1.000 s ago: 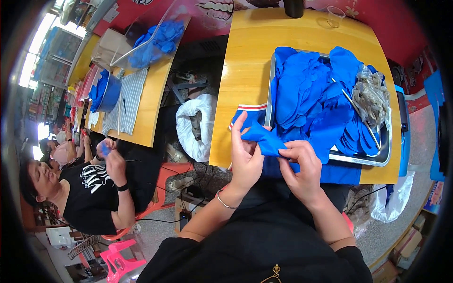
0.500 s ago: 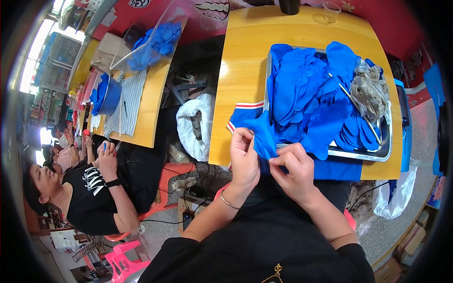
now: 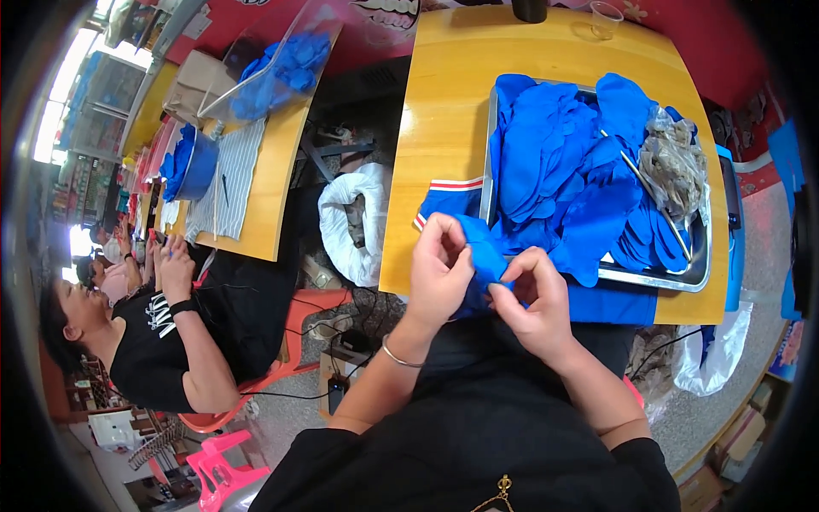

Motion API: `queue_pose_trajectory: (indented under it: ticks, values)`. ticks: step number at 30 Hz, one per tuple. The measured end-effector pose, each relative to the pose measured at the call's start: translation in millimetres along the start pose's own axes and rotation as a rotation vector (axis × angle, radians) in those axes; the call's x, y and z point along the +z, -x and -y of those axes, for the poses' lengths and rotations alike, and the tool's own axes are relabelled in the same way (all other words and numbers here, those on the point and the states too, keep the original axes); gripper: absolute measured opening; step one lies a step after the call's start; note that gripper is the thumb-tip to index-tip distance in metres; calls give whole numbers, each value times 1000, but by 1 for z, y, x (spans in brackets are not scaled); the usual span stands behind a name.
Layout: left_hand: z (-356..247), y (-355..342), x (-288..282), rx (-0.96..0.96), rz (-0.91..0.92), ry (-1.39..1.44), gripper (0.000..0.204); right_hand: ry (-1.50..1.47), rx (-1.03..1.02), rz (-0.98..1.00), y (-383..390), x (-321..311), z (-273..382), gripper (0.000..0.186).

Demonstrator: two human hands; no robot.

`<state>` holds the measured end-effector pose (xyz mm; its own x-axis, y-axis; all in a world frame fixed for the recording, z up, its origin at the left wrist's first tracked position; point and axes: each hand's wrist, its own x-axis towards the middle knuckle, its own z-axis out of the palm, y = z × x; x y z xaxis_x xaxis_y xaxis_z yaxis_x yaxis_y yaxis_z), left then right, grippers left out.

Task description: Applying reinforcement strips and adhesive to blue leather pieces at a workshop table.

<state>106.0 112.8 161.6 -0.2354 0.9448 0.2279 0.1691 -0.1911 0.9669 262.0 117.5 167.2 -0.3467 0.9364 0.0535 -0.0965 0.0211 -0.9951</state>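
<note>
Between my two hands, in front of the table's near edge, is a small blue fabric piece. My left hand pinches its left side with thumb and curled fingers. My right hand pinches its lower right side, thumb against fingertips. Just beyond them a metal tray is heaped with flat, rounded blue fabric pieces. A thin rod and a crumpled greyish plastic bag rest on the heap. Blue cloth with red-and-white striped trim lies left of the tray, partly under it.
A dark cup and a clear plastic cup stand at the table's far edge. To the left a co-worker sits by another table with a blue basin and a clear bin. A white bag stands between the tables.
The fabric piece is now more bunched between my fingers, and my left hand has turned and risen slightly. The co-worker's raised hand has shifted up and left. The view has tilted slightly.
</note>
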Motion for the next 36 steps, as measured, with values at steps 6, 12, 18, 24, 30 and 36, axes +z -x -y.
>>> queue_pose_trajectory:
  ticks: [6, 12, 18, 24, 30, 36]
  values:
    - [-13, -2, -7, -414, 181, 673, 65, -493, 160, 57, -3, -3, 10, 27]
    - [-2, 3, -18, -493, 279, 787, 68, -533, 178, 163, -4, -3, 12, 32]
    - [-4, 12, -13, -486, 131, 966, 47, -477, 205, 152, -4, -3, 17, 41]
    - [6, 14, -14, -461, 96, 933, 35, 458, -444, -61, -11, -6, 23, 28]
    - [5, 14, -10, -499, 73, 966, 28, 653, -500, -95, -16, -4, 33, 20]
    - [3, 15, -9, -412, 151, 1028, 26, 715, -527, -166, -21, -5, 31, 21]
